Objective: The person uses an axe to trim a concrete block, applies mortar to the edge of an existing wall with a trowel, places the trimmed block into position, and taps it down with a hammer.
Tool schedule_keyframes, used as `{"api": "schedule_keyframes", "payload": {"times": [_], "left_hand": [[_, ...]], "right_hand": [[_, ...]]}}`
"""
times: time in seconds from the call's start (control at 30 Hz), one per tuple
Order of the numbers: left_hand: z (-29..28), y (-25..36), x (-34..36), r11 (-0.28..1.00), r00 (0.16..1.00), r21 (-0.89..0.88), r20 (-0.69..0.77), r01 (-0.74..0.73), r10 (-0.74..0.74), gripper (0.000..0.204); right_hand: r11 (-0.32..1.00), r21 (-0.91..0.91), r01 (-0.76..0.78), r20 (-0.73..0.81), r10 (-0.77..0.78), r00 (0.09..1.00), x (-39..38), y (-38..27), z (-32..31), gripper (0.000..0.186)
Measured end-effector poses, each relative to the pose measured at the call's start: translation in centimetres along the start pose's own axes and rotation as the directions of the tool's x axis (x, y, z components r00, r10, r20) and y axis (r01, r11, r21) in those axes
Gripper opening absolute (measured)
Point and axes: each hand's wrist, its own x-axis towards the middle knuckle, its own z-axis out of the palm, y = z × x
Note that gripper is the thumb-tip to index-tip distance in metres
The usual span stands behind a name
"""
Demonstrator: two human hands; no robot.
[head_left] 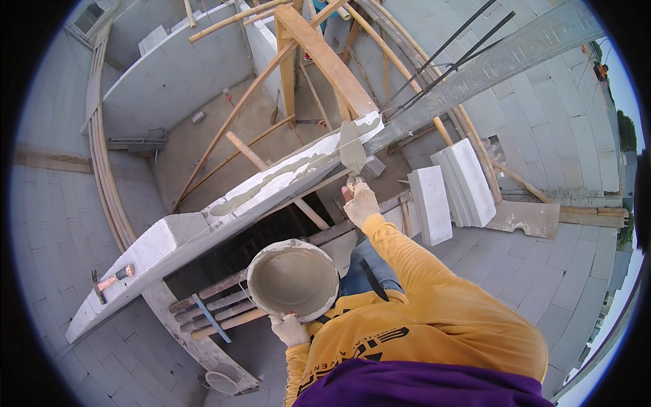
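Observation:
My gloved right hand grips a trowel, its blade laden with grey mortar over the right end of a white block wall top, where a streak of mortar runs along the surface. A thin line crosses that ledge. My gloved left hand holds the rim of a bucket with grey wet mortar inside, close against my body. A hammer and a pink-handled tool lie on the lower left end of the ledge.
Wooden props and bamboo poles rise around the ledge. A concrete beam with rebar runs to the upper right. White blocks stand at right. Below the ledge is a dark opening with planks. Part of another person shows at the top.

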Motion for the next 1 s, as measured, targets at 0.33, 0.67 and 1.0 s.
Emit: {"api": "schedule_keyframes", "payload": {"times": [0.33, 0.67, 1.0], "left_hand": [[3.1, 1.2, -3.9, 0.981, 0.974, -0.159, -0.179, 0.108, -0.136, 0.038], [8.2, -2.1, -6.2, 0.988, 0.979, -0.112, -0.161, 0.105, -0.122, 0.031], [13.5, -5.1, -10.3, 0.960, 0.970, -0.280, -0.235, -0.001, -0.067, 0.047]], "right_hand": [[0.989, -0.146, 0.028, 0.427, 0.038, 0.904, -1.0, 5.7, 4.4, 0.043], [0.991, -0.118, 0.057, 0.319, -0.016, 0.948, -4.0, 18.3, -15.2, 0.044], [0.844, -0.425, 0.326, 0.236, -0.244, 0.941, 10.8, 18.2, -15.5, 0.047]]}}
